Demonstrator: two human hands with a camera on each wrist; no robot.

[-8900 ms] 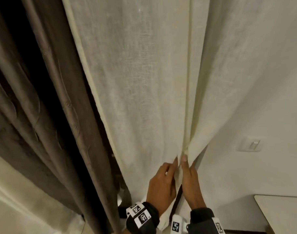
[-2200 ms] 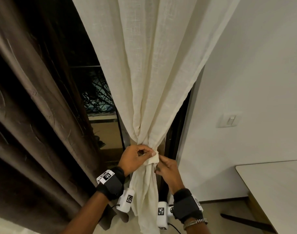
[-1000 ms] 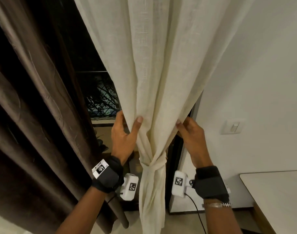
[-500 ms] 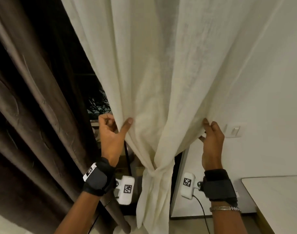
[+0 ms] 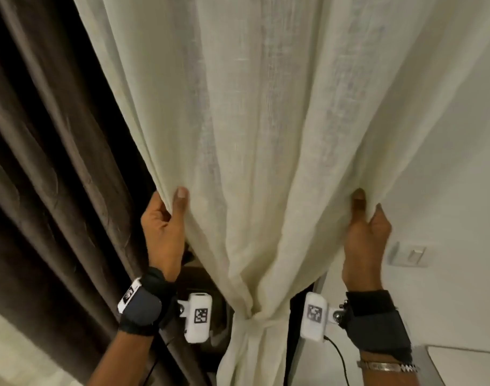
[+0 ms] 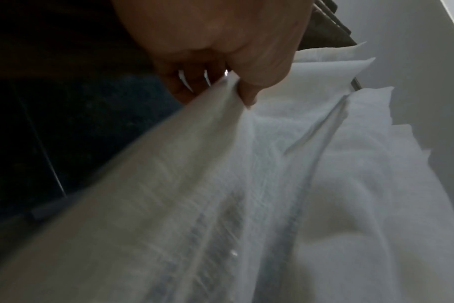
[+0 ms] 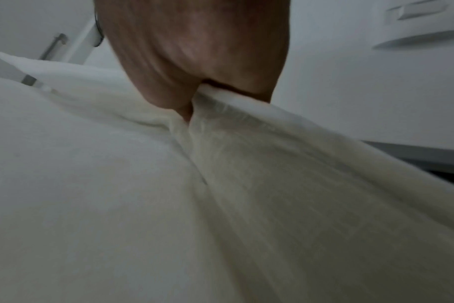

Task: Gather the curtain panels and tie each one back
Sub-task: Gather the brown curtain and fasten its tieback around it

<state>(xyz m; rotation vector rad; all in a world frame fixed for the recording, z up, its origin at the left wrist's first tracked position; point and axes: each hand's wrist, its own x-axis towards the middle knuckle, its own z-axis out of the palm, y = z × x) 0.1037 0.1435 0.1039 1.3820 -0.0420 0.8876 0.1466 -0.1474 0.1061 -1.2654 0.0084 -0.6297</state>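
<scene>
Since the earlier frame both hands have spread farther apart. Head view: left hand [image 5: 163, 232] and right hand [image 5: 363, 235] pinch the cream woven curtain [image 5: 255, 135] edges above its tie [image 5: 259, 320]. Wrist views: thumb and fingers clamp the loosely woven fabric folds.

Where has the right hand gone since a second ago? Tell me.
Yes. The right hand moved rightward, away from the tie toward the wall switch, gripping the cream curtain edge.

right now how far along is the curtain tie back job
Done: the cream curtain is gathered and cinched by its tie. In hand: left hand and right hand pinch its edges above the tie, spreading the folds. Left: the brown curtain hangs untied.
</scene>
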